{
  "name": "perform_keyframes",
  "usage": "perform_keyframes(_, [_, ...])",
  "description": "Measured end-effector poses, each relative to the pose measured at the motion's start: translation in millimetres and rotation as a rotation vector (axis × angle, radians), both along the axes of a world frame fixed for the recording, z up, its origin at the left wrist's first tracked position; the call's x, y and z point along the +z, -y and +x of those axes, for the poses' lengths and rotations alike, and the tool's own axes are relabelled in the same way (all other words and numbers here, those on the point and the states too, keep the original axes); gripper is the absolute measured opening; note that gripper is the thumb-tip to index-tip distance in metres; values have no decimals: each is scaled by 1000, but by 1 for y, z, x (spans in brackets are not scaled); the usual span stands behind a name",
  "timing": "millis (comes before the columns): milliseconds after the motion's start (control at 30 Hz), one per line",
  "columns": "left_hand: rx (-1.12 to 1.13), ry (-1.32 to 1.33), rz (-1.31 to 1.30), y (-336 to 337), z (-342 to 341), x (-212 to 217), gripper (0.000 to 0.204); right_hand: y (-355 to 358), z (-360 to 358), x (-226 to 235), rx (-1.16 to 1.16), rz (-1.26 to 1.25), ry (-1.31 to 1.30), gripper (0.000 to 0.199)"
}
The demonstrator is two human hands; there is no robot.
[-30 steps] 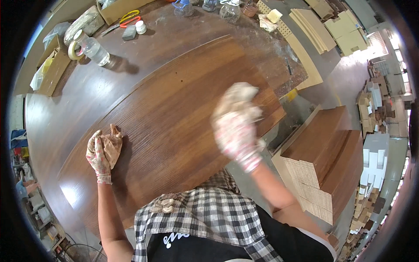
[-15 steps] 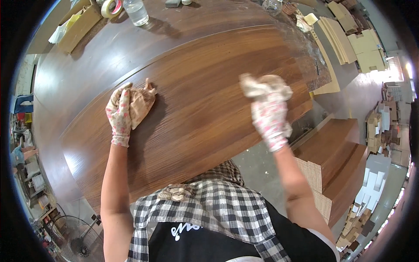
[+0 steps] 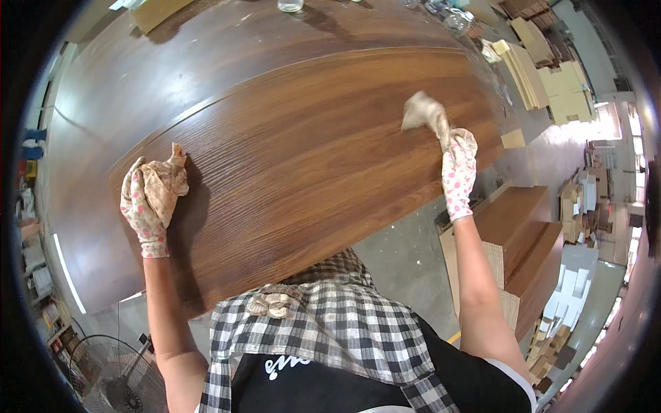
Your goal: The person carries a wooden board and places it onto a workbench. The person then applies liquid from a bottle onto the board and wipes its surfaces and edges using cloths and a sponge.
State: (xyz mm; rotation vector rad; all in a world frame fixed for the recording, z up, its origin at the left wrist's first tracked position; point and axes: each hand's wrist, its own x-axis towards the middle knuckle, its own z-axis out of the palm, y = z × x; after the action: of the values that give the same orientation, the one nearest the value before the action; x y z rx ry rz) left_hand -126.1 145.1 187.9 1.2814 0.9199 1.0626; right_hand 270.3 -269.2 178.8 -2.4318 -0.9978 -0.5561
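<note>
A dark brown wood-grain board (image 3: 310,158) lies across the table in front of me. My left hand (image 3: 143,213), in a white glove with pink spots, is closed on a crumpled brownish rag (image 3: 165,187) at the board's left end. Over the right end, my right hand (image 3: 459,175) in a matching glove grips a pale rag (image 3: 425,113). That rag's loose end swings out to the left, slightly blurred. Whether it touches the board I cannot tell.
Beyond the board the brown tabletop (image 3: 227,51) carries a clear container (image 3: 290,5) and a cardboard box (image 3: 158,14). Stacked brown boards (image 3: 513,220) stand at my right. A fan (image 3: 113,375) is at lower left. Cartons (image 3: 568,93) fill the far right.
Both hands have moved apart: the left one leftward and nearer to me with its rag, the right one rightward. The pale rag now hangs out from the right hand. The view has shifted slightly.
</note>
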Motion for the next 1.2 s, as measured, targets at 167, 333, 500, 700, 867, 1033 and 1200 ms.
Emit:
perform_keyframes(167, [-24, -118, 68, 0, -2, 0, 27, -132, -188, 3, 454, -486, -304, 37])
perform_keyframes(333, [-26, -131, 21, -1, -13, 2, 27, -129, -193, 28, 886, -271, -287, 34])
perform_keyframes(500, [-3, -189, 116, 1, -17, 0, 25, -48, 12, 14, 116, -104, -55, 27])
perform_keyframes(700, [-3, -196, 112, 8, -16, -2, 24, -196, 46, 24, -40, -292, -73, 23])
perform_keyframes(867, [18, -216, 104, 10, -18, -1, 24, -324, -130, 31, 534, -587, 413, 19])
perform_keyframes(1033, [15, -210, 138, 8, -26, -7, 24, -287, -117, 29, 898, -440, -235, 19])
perform_keyframes(1200, [-24, -158, 43, 12, -7, 2, 24, -146, 114, -8, 208, -59, 196, 28])
